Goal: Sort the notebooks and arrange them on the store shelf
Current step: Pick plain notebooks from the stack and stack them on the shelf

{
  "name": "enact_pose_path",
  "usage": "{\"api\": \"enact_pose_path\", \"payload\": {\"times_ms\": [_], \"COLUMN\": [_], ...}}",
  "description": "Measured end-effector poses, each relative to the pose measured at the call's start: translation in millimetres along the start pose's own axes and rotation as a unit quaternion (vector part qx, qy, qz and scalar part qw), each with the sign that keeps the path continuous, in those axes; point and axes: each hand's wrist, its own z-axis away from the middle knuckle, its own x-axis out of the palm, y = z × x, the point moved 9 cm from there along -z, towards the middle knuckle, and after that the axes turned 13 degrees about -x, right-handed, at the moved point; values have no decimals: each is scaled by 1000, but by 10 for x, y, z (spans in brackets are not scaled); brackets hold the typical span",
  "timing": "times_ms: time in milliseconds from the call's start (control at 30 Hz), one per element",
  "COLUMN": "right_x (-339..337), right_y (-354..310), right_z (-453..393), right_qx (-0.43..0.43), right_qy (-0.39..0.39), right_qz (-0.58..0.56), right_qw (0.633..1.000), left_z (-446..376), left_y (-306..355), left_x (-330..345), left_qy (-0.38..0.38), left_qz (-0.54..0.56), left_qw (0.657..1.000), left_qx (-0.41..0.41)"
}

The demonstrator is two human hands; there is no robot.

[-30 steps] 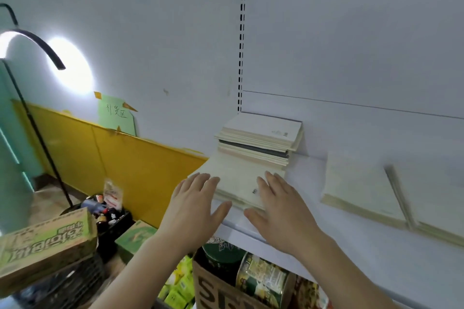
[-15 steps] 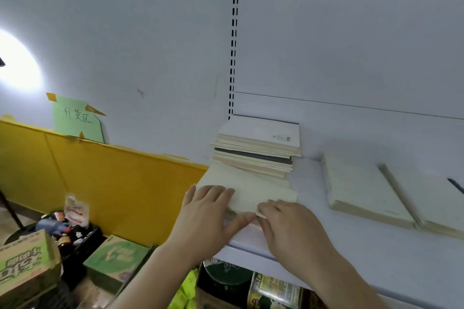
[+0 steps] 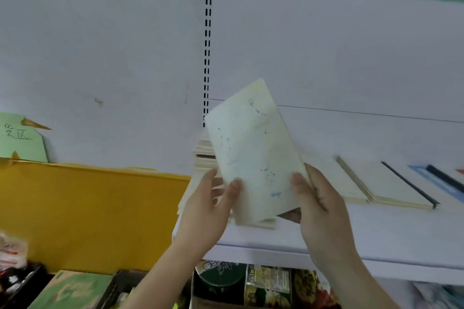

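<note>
1. The pale notebook (image 3: 253, 155) is raised between both hands, above the front of the white shelf (image 3: 376, 236), tilted with its top corner leaning away to the left. Its cover carries faint blue specks.
2. The left hand (image 3: 208, 211) holds its lower left edge, thumb on the cover and fingers behind. The right hand (image 3: 319, 208) grips the lower right edge, thumb in front.
3. It looks thin and light, a soft cover that would flex if held by one corner. Judged best taken along the two long edges, or near the spine, as here. The cover seems smooth, so a loose pinch might let it slide.
4. Behind the left hand, a stack of notebooks (image 3: 204, 155) stands mostly covered by the held one; its height cannot be counted.
5. Beyond the right hand, a flat row of notebooks (image 3: 391, 183) lies on the shelf, running out of view at the edge.
6. The dark thing peeking out under the notebook's lower right corner, just beside the right hand's thumb, cannot be made out. The blue printing is too blurred to read.
</note>
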Motion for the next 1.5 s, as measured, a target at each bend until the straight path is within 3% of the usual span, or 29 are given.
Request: {"api": "enact_pose_path", "payload": {"times_ms": [100, 167, 233, 333, 367, 467, 600, 667, 800, 867, 933, 1133, 1200, 1300, 1367, 1500], "right_x": [53, 54, 39, -65, -83, 132, 529, 574, 637, 558, 347, -345, -527, -592, -442, -289], "right_y": [23, 23, 47, 242, 330, 785, 1173, 1195, 892, 758, 603, -104, -234, -132, 11, 259], "right_z": [65, 65, 30, -64, -116, -106, 114, 142, 115, 83, -76, -419, -439, -383, -298, -108], "right_qx": [56, 49, 35, 44, 31, 15, -18, -16, -120, -113, -89, -109, -83, 27, 101, 156], "right_qy": [31, 10, -27, -24, -50, -250, -424, -447, -441, -428, -364, -102, -33, 59, 77, 74], "right_qz": [-98, -53, 26, 37, 97, 326, 418, 446, 530, 536, 558, 478, 409, 145, 38, 149], "right_qw": [993, 997, 999, 998, 994, 912, 803, 775, 714, 719, 740, 865, 908, 987, 991, 974], "left_z": [116, 174, 173, 139, 127, 92, 64, 63, 63, 63, 59, 16, -9, -23, -3, 83], "left_y": [80, 168, 245, 259, 231, 114, -64, -110, -131, -110, -100, -191, -209, -161, -98, 42], "left_x": [133, 60, -61, -171, -217, -372, -518, -551, -557, -551, -557, -645, -612, -452, -299, -91], "left_qy": [-98, -88, -41, 3, 17, 56, 97, 103, 92, 84, 82, 122, 115, 69, 22, -30], "left_qz": [197, 298, 295, 254, 249, 249, 247, 242, 226, 220, 218, 225, 228, 219, 223, 227], "left_qw": [975, 950, 955, 967, 968, 967, 964, 965, 969, 972, 972, 966, 966, 972, 973, 973], "left_qx": [-31, -27, 6, 38, 37, 17, -11, -16, -22, -20, -16, -36, -42, -48, -46, -31]}}
